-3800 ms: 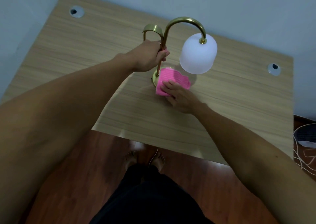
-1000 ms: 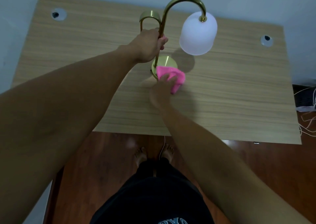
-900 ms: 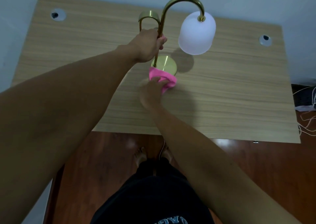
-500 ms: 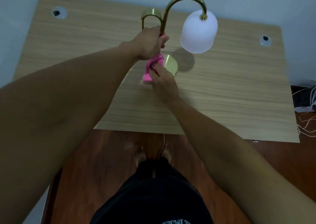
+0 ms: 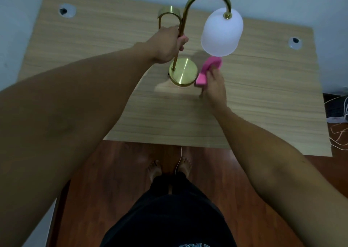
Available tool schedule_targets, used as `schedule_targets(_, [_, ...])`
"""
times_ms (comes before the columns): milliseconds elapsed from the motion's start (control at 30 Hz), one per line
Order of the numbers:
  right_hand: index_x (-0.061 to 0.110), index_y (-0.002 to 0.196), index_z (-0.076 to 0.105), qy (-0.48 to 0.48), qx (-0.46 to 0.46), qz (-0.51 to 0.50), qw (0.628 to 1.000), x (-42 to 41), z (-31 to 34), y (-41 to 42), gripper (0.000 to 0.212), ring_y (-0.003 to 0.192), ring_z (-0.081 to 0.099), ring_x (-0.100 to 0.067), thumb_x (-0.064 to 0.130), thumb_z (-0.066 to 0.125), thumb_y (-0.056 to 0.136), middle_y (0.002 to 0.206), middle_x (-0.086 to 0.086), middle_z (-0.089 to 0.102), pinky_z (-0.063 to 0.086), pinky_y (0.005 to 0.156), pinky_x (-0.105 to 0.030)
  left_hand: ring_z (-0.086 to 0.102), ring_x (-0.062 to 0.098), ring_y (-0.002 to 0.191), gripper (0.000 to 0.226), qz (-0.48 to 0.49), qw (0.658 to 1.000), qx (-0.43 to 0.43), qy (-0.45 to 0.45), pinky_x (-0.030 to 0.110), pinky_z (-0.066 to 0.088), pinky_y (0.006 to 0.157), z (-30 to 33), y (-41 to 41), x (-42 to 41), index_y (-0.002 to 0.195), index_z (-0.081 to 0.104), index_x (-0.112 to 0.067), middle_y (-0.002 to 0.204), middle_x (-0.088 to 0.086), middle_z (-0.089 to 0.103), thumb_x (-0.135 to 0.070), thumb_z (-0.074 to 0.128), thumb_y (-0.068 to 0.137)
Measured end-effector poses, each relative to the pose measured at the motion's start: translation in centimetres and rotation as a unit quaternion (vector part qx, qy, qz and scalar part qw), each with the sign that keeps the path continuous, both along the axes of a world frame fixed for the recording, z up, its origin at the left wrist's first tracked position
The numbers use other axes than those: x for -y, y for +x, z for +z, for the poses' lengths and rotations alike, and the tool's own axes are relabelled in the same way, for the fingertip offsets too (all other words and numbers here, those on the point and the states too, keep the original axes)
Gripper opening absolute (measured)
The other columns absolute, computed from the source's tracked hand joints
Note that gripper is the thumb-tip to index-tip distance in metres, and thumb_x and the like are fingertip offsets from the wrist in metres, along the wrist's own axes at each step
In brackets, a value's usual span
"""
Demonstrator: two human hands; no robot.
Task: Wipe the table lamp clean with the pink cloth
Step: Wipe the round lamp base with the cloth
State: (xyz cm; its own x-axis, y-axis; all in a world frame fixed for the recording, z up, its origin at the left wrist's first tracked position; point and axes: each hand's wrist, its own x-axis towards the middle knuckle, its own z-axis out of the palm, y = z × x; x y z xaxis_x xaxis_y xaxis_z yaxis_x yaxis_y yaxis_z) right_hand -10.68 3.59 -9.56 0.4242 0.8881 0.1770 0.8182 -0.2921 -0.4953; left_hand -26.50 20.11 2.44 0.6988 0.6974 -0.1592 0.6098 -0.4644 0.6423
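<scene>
A brass table lamp stands on the wooden table [image 5: 254,99], with a round gold base [image 5: 183,74], a curved stem [image 5: 190,9] and a white frosted shade [image 5: 221,34] hanging to the right. My left hand [image 5: 167,43] is closed around the lower stem. My right hand [image 5: 213,85] holds the bunched pink cloth [image 5: 207,69] just right of the base and below the shade, lifted off the table. The cloth touches neither base nor shade as far as I can see.
Two round cable grommets sit in the table's far corners, one left [image 5: 66,10] and one right [image 5: 295,42]. Loose cables [image 5: 339,114] lie on the floor at the right. A thin cord [image 5: 179,160] hangs by my bare feet on the red-brown floor.
My right hand has carried the cloth from the left side of the base, near the stem, across to the right side under the shade. My left hand keeps its grip on the stem.
</scene>
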Motion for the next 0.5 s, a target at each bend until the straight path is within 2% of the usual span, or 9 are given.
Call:
schedule_targets(67, [0.019, 0.138, 0.057, 0.029, -0.151, -0.055, 0.987, -1.9, 1.2, -0.1, 0.033, 0.127, 0.058, -0.031, 0.021, 0.039, 0.110, 0.141, -0.014, 0.058, 0.051, 0.107, -0.051, 0.067, 0.021, 0.106, 0.035, 0.000, 1.000, 0.000, 0.003, 0.032, 0.049, 0.091, 0.1, 0.0, 0.0, 0.120, 0.059, -0.008, 0.113, 0.007, 0.073, -0.034, 0.040, 0.107])
schedule_targets(100, [0.018, 0.134, 0.059, 0.028, -0.186, -0.053, 0.981, -2.8, 1.8, -0.2, 0.029, 0.120, 0.061, -0.031, 0.019, 0.041, 0.110, 0.135, -0.015, 0.061, 0.054, 0.101, -0.045, 0.066, 0.021, 0.106, 0.035, -0.001, 1.000, -0.001, 0.004, 0.034, 0.049, 0.093, 0.0, 0.1, 0.0, 0.120, 0.059, -0.008, 0.113, 0.007, 0.073, -0.034, 0.039, 0.107])
schedule_targets(200, [0.018, 0.112, 0.066, -0.019, -0.187, -0.027, 0.982, -4.4, 1.8, -1.1, 0.024, 0.082, 0.059, -0.009, 0.014, 0.042, 0.111, 0.091, 0.002, 0.066, 0.050, 0.077, -0.019, 0.066, 0.021, 0.105, 0.035, -0.003, 1.000, -0.002, 0.008, 0.034, 0.050, 0.092, -0.1, 0.1, 0.0, 0.119, 0.059, -0.008, 0.112, 0.007, 0.073, -0.034, 0.040, 0.107])
schedule_targets(233, [0.017, 0.118, 0.065, -0.069, -0.169, -0.004, 0.983, -4.3, 1.5, -1.6, 0.025, 0.082, 0.053, -0.001, 0.010, 0.043, 0.109, 0.091, 0.012, 0.060, 0.047, 0.083, -0.014, 0.066, 0.021, 0.105, 0.035, -0.002, 1.000, -0.002, 0.008, 0.033, 0.049, 0.090, -0.2, 0.2, -0.1, 0.119, 0.059, -0.008, 0.112, 0.006, 0.073, -0.034, 0.040, 0.107])
schedule_targets(267, [0.013, 0.136, 0.057, -0.135, -0.142, 0.016, 0.981, -4.1, 1.3, -2.5, 0.034, 0.097, 0.051, 0.002, 0.003, 0.045, 0.106, 0.108, 0.015, 0.055, 0.039, 0.097, -0.008, 0.066, 0.020, 0.104, 0.035, 0.000, 1.000, -0.003, 0.008, 0.031, 0.048, 0.088, -0.2, 0.2, -0.1, 0.118, 0.059, -0.008, 0.112, 0.006, 0.073, -0.034, 0.040, 0.107])
schedule_targets(300, [0.008, 0.150, 0.044, -0.180, -0.141, 0.008, 0.974, -3.6, 0.7, -3.3, 0.050, 0.120, 0.049, -0.007, -0.003, 0.047, 0.101, 0.131, 0.004, 0.050, 0.030, 0.110, -0.011, 0.066, 0.019, 0.102, 0.034, 0.001, 1.000, -0.003, 0.007, 0.030, 0.047, 0.087, -0.3, 0.2, -0.2, 0.118, 0.059, -0.008, 0.111, 0.006, 0.073, -0.034, 0.040, 0.107])
schedule_targets(367, [0.004, 0.158, 0.029, -0.193, -0.133, -0.031, 0.972, -2.5, 0.4, -6.0, 0.065, 0.149, 0.029, -0.037, -0.004, 0.050, 0.096, 0.162, -0.017, 0.024, 0.026, 0.125, -0.039, 0.066, 0.017, 0.101, 0.033, 0.002, 1.000, 0.001, 0.007, 0.029, 0.046, 0.087, -0.4, 0.2, -0.2, 0.116, 0.060, -0.009, 0.110, 0.006, 0.073, -0.034, 0.039, 0.107])
schedule_targets(433, [-0.002, 0.158, 0.023, -0.221, -0.099, -0.062, 0.968, -2.3, 0.2, -9.5, 0.064, 0.148, 0.024, -0.054, 0.001, 0.048, 0.099, 0.162, -0.036, 0.014, 0.031, 0.121, -0.057, 0.067, 0.018, 0.102, 0.032, 0.001, 1.000, 0.004, 0.007, 0.030, 0.048, 0.089, -0.4, 0.2, -0.2, 0.115, 0.060, -0.010, 0.109, 0.006, 0.074, -0.033, 0.039, 0.107])
schedule_targets(500, [-0.010, 0.156, 0.019, -0.248, -0.029, -0.078, 0.965, -2.5, -0.1, -12.2, 0.062, 0.143, 0.027, -0.062, 0.001, 0.046, 0.101, 0.154, -0.050, 0.017, 0.036, 0.118, -0.060, 0.067, 0.018, 0.101, 0.033, 0.000, 1.000, 0.003, 0.009, 0.032, 0.049, 0.091, -0.3, 0.2, -0.1, 0.116, 0.060, -0.009, 0.109, 0.007, 0.073, -0.032, 0.039, 0.107])
